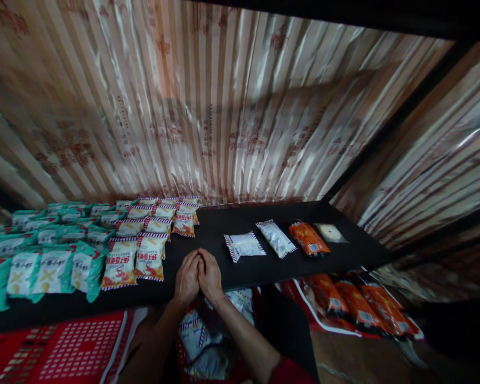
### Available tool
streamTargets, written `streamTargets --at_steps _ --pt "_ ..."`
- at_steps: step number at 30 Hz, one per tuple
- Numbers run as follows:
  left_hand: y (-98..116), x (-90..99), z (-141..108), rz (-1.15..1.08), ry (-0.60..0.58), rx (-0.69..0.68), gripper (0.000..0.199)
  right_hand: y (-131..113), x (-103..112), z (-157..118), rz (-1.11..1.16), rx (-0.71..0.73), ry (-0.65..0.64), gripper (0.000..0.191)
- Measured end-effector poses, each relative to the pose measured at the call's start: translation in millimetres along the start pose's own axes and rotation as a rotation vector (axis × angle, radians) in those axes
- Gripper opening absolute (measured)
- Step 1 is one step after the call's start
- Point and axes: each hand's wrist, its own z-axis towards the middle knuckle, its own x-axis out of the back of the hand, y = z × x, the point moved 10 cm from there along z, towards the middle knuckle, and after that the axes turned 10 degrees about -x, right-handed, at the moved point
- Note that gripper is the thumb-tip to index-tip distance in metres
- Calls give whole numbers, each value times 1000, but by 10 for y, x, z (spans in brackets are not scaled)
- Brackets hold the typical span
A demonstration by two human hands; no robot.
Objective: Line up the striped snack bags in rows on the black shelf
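Note:
My left hand [187,278] and my right hand [209,276] are pressed side by side at the front edge of a black shelf [208,234]. Both sets of fingers are closed and curled inward, so anything inside them is hidden. Just to their left stand shrimp-pictured snack bags [149,256] with red-and-blue striped edges, in rows. To the right, a white snack bag [245,245] and a second white bag [278,238] lie with their backs up. Beyond those are an orange snack packet [309,238] and a clear-wrapped pale round item [330,233].
Rows of teal snack bags [53,270] fill the shelf's left end. Below are a red basket [80,341], another holding striped-edge bags [196,333] under my arms, and orange packets [358,304] at right. Striped shiny sheeting [224,106] covers the back; a dark bar crosses above.

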Motion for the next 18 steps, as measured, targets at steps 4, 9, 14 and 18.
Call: streamTargets --at_steps 4,9,14,18 --pt "177 37 22 -57 -21 -2 34 -139 219 -91 -59 116 19 39" --pt "382 10 207 -173 -81 72 39 -191 694 53 -237 220 149 37" --pt "461 -155 302 -357 -109 282 37 303 1255 380 -469 -17 306 37" --pt "501 -348 218 -508 -136 444 40 720 1311 443 -585 -182 173 38"
